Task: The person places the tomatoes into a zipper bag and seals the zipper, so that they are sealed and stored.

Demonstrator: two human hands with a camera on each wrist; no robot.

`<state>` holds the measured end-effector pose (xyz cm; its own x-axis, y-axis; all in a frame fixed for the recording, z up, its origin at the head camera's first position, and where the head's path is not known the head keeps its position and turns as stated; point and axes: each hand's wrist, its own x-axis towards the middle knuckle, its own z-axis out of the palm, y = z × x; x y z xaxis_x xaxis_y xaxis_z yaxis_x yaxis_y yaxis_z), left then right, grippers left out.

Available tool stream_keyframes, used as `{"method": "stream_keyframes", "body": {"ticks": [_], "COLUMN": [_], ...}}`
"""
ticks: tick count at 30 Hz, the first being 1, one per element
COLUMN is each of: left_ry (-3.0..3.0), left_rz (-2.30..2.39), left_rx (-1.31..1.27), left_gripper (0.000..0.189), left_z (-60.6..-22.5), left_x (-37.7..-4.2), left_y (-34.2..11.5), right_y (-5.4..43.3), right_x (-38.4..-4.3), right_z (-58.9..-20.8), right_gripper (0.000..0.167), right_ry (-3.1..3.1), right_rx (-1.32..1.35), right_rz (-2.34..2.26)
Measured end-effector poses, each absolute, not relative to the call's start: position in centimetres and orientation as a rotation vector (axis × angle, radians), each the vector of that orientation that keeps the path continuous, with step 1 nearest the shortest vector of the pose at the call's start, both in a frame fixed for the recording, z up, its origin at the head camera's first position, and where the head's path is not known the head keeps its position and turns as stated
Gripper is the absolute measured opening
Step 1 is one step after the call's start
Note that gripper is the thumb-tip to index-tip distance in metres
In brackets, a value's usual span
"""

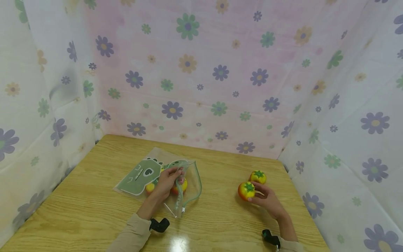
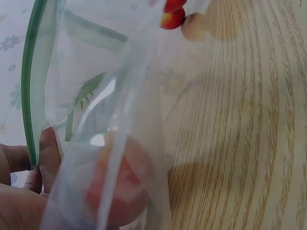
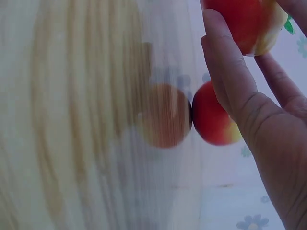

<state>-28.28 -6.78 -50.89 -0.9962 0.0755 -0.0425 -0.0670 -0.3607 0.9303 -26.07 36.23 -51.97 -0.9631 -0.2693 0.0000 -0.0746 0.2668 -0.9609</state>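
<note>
A clear zip bag (image 1: 196, 190) with a green cartoon print lies on the left of the table. My left hand (image 1: 166, 182) pinches its green-edged opening, which gapes to the right. Inside the bag sits a red-and-yellow toy tomato (image 2: 122, 179); more yellow shows under the print, partly hidden. On the right, my right hand (image 1: 267, 201) grips another toy tomato (image 1: 246, 191) with a green leafy top, thumb and fingers around its side. The right wrist view shows this held tomato (image 3: 247, 24) lifted off the table. Just behind it, a further toy tomato (image 1: 258, 177) rests on the tabletop.
The wooden table (image 1: 217, 220) is bounded by flowered cloth (image 1: 201, 87) at the back and both sides. A small white zip slider (image 1: 183, 209) sits on the bag's edge. Black wrist cameras (image 1: 160, 225) are strapped to both arms.
</note>
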Motion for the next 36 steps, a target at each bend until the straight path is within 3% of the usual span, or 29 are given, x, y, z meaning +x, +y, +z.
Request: {"method": "stream_keyframes", "body": {"ticks": [17, 36], "left_ry": [1.856, 1.863], "left_rz": [2.487, 2.523], "left_rx": [0.036, -0.004], "left_gripper": [0.037, 0.032], "left_z": [-50.7, -50.9], "left_x": [-27.9, -28.2], "left_y": [-6.8, -6.6], "right_y": [31.4, 26.6], "right_x": [-26.3, -26.3], "right_z": [-52.3, -52.1], "right_gripper": [0.07, 0.066], "right_ry": [2.308, 2.251], "right_rx": [-0.461, -0.64], "right_rz": [-1.633, -1.585]}}
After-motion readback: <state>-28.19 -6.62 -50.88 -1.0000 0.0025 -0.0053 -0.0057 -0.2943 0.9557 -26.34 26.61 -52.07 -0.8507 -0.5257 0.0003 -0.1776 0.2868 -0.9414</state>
